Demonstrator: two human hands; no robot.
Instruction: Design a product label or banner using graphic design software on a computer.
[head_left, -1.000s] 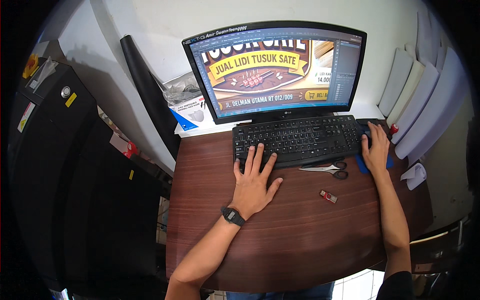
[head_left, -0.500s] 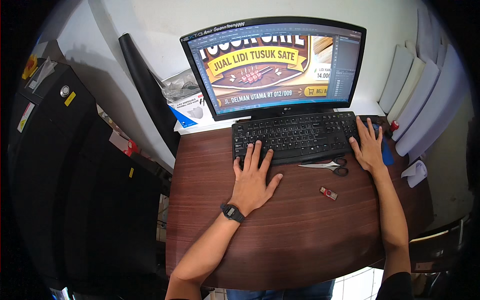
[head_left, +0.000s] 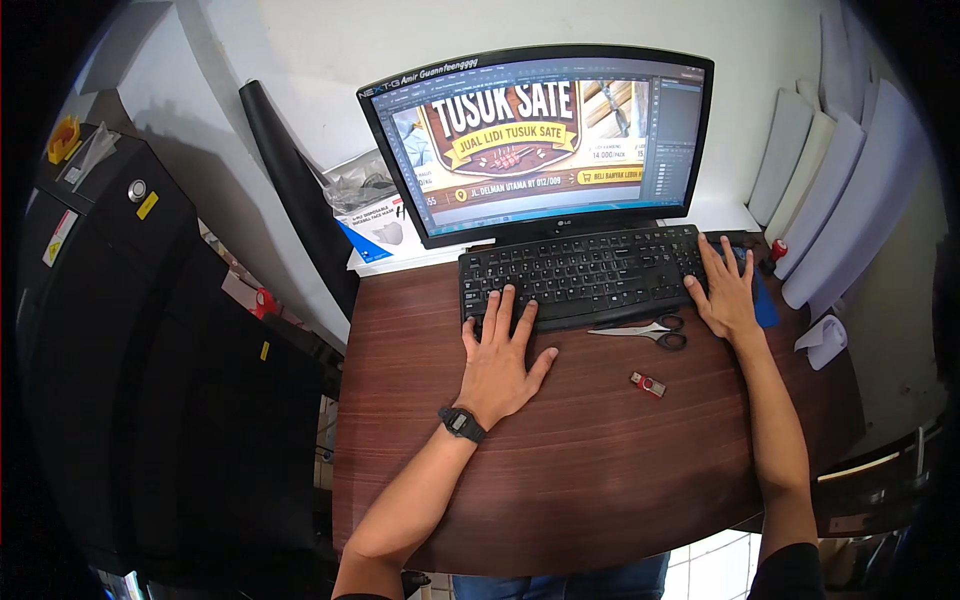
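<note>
My left hand point(head_left: 497, 365) lies with fingers spread at the lower left corner of a black keyboard point(head_left: 590, 285), its fingertips on the keys there. A black digital watch point(head_left: 461, 423) is on that wrist. At the keyboard's right end rests my right hand point(head_left: 728, 305), fingers stretched out and apart, thumb beside the number keys. Whatever lies under its palm is hidden; part of a blue flat pad point(head_left: 765, 305) shows beside it. Behind the keyboard a monitor point(head_left: 540, 140) displays a banner design in an editing program.
Black-handled scissors point(head_left: 665, 332) lie just below the keyboard, and a red USB stick point(head_left: 648, 384) nearer me on the brown desk point(head_left: 590, 480). A red-handled stamp point(head_left: 776, 252) and paper rolls point(head_left: 835, 200) stand right. A face mask box point(head_left: 375, 225) and large black machine point(head_left: 160, 350) are left.
The design on the monitor has shrunk, so more of the banner shows. The view has shifted slightly. Both hands stay in nearly the same places.
</note>
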